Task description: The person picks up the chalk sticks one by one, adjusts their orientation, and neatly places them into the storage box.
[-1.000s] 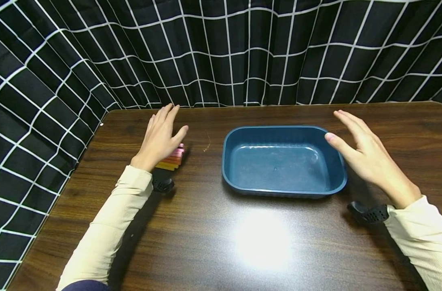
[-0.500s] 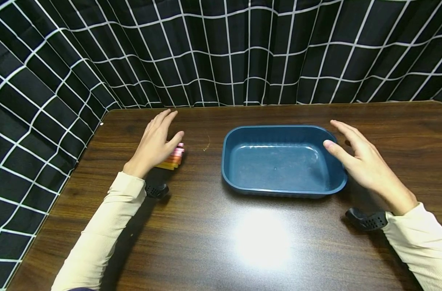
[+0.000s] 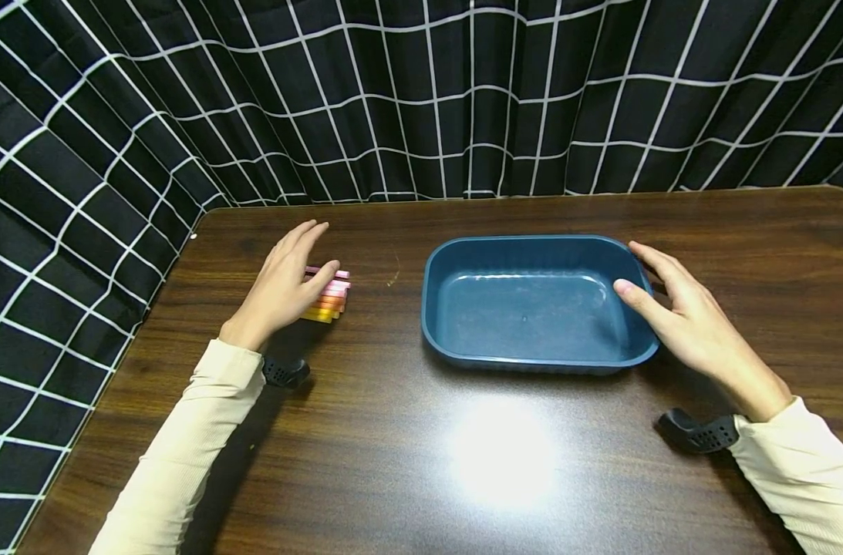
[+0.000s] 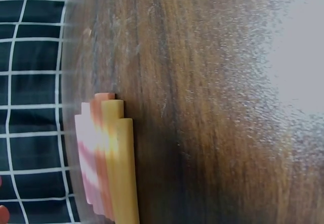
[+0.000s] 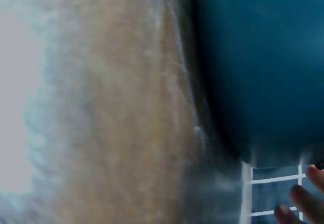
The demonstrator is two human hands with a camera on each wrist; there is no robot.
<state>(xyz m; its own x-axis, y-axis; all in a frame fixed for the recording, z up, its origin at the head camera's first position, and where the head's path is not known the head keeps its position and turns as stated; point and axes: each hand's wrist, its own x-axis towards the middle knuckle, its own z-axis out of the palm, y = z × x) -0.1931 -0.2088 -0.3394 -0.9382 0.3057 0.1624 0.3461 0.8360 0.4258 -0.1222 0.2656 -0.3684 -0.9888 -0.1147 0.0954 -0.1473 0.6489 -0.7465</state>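
Note:
My left hand hovers on the left over a row of pink, orange and yellow sticks. Its fingers are extended and the thumb stands apart, partly hiding the row. In the left wrist view the sticks lie side by side with uneven ends; their exact kind is unclear. A blue rectangular tub stands right of centre. At its right end is my right hand, thumb above the inside and fingers beyond the rim; contact cannot be made out. The right wrist view shows fingertips below the tub's wall.
The brown wooden table carries a bright glare in front of the tub. A black curtain with white grid lines hangs behind the table and along its left side. Dark bands with cameras sit at both wrists.
My left hand has drawn back towards me and slightly left, uncovering more of the sticks. The right hand has lowered towards the tub's right rim. Sticks and tub stay put.

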